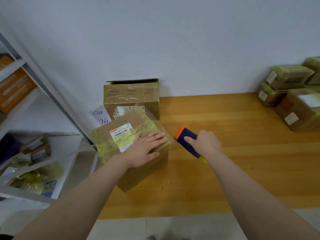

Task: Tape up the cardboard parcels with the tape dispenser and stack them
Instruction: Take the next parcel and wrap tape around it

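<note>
Parcel centre-left of frame on wooden table, 1 corner toward camera. Left hand flat on top face, fingers straight, pressing. Right hand wrapped round tape dispenser, just right of parcel's right top edge, apart from it. Dispenser long axis diagonal, orange nose aimed upper left at that edge. Judgement: next pass runs leftward across top.

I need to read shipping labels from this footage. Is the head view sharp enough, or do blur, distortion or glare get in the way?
Head view: the label on the parcel under the left hand is soft, only its large digits readable; the stacked parcels at the right edge are blurred; the shelf frame leans from wide-angle distortion; mild glare streaks the back box.
</note>
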